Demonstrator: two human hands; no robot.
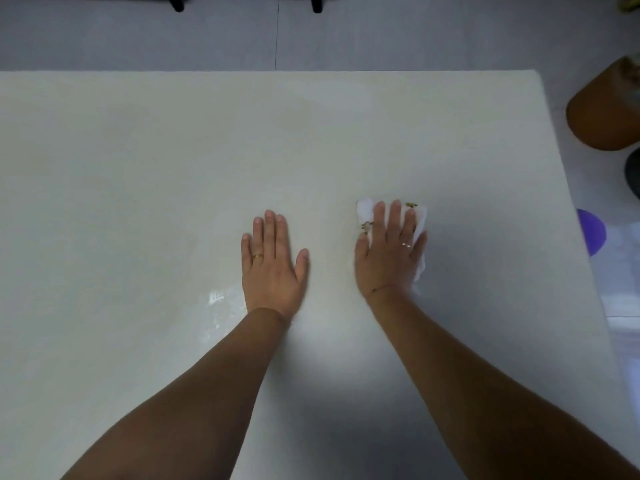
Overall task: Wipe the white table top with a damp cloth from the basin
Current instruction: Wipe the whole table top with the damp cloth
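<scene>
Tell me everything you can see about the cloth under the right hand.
The cloth is white, soft-looking fabric with small olive-yellow marks near its far edge and beside the forefinger. It lies bunched flat on the white table top, right of centre. The right hand presses on it with straight fingers, covering most of it; cloth shows past the fingertips and along the little-finger side. Whether it is damp cannot be told.

Head view, steeply down, close over table top (pixel 173 168).

No writing, label or number can be read on the table top (pixel 173 168) or cloth (pixel 420 221).
</scene>
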